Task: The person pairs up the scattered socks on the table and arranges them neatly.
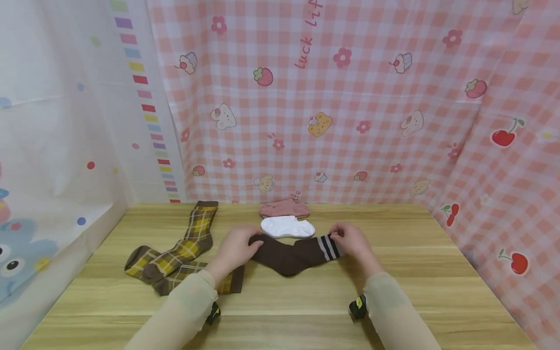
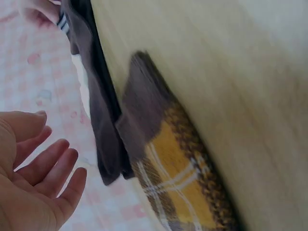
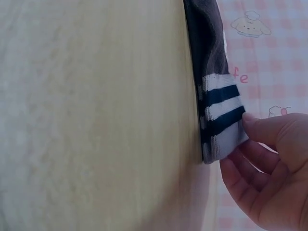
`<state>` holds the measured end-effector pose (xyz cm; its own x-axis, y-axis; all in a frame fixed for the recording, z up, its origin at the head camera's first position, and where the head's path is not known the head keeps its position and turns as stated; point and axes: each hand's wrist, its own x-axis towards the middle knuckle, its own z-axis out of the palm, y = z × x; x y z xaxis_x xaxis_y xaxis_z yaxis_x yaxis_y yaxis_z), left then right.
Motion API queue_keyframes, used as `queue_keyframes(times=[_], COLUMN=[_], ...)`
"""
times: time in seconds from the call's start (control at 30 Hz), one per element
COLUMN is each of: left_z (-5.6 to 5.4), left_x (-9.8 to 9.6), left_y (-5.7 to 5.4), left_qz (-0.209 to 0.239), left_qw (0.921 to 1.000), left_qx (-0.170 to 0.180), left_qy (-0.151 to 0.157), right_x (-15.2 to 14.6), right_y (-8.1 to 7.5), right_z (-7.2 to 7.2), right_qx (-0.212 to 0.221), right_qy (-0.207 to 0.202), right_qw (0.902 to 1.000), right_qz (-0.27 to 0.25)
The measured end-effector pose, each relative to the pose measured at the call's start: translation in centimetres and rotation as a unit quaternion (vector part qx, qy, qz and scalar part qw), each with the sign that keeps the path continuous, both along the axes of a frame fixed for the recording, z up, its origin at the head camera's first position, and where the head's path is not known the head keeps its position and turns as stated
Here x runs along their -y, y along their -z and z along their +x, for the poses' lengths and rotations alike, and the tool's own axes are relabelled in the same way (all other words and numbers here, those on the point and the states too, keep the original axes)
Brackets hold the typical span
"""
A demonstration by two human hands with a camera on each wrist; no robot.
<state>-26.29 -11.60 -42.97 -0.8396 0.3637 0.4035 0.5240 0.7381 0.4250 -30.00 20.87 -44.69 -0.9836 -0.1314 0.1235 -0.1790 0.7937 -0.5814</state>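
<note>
A dark brown sock [image 1: 286, 256] with a grey, black-striped cuff [image 3: 226, 108] lies across the table in front of me. Its edge looks doubled in both wrist views, perhaps one sock on another. My right hand [image 1: 353, 242] pinches a corner of the cuff between thumb and fingers. At the toe end is my left hand [image 1: 234, 249]; the left wrist view shows its fingers loosely bent and spread, apart from the sock. Just behind lie a white ankle sock [image 1: 287, 227] and a pink sock [image 1: 284, 208].
Two yellow-brown plaid socks lie crossed on the left, one upper plaid sock [image 1: 202, 228] over a lower plaid sock [image 1: 183, 277] that my left forearm partly covers. The wooden table [image 1: 420, 291] ends at a pink checked cloth [image 1: 350, 97] behind.
</note>
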Motion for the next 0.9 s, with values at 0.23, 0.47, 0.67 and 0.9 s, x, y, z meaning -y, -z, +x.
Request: queue_keyframes(times=[0.23,0.47,0.67,0.9], left_z=[1.6,3.0,3.9,4.4], left_x=[-1.1,-2.3,-3.0,-3.4], left_y=[-0.2,-0.2,0.0,0.5], left_qz=[-0.040,-0.123,-0.172,-0.211], left_qw=[0.9966,0.9849,0.9742,0.9645], left_qx=[-0.001,-0.025,0.001,0.026], left_qy=[0.072,0.119,0.146,0.157], right_x=[-0.1,0.6,1.2,1.3], right_y=[-0.6,-1.6,-1.9,-1.3], right_z=[0.7,1.9,3.0,3.9], right_qx=[-0.041,-0.054,-0.064,-0.110], right_qy=[-0.004,-0.041,-0.102,-0.174], right_qw=[0.9991,0.9968,0.9894,0.9697], right_qz=[0.014,0.043,0.081,0.132])
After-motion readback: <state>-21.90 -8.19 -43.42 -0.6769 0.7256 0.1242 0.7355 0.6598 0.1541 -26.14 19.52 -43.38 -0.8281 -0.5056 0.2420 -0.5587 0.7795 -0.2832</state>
